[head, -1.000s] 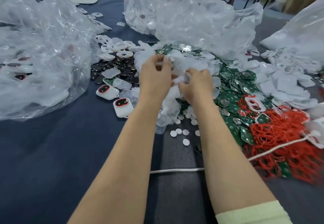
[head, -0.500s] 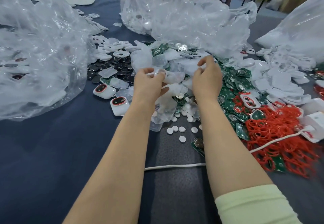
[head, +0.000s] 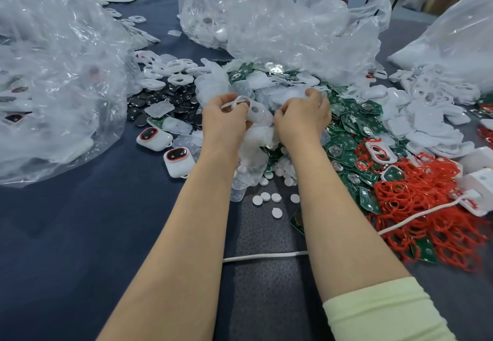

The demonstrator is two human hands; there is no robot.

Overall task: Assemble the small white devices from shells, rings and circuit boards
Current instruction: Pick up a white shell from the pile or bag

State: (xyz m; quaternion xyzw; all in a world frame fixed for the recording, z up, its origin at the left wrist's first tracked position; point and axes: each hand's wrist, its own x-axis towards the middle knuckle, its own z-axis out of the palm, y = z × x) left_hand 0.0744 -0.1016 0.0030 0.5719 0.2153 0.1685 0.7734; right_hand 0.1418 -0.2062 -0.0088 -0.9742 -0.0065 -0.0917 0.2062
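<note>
Pale-green sleeve (head: 378,311) at the lower right of the frame is nearest to you, on your right forearm. Just past it a white cord (head: 264,255) crosses the dark blue table (head: 80,234) under both forearms. Farther on, loose white discs (head: 266,196) lie scattered between your arms.

At the centre of the frame your hands are close together but not touching. Your left hand (head: 224,119) has its thumb and fingers curled round a white shell (head: 255,111). The shell sticks out of that hand to the right, toward your right hand (head: 301,120). Its long axis runs roughly left to right, dipping on the right, and its round hole faces up at you. Your right hand is curled over a heap of translucent pieces (head: 253,153); you cannot tell from here whether it pinches anything.

The shell likely needs a board or ring next, and both lie to the right. The circuit boards (head: 346,137) are just beside your right hand, and the red rings (head: 426,220) are farther toward the lower right. So your right hand is the nearer one for fetching, while your left steadies the shell.

Left of your left forearm sit finished devices (head: 177,159), with dark round cells (head: 170,100) beyond them. Clear plastic bags (head: 293,28) fill the top of the frame.
</note>
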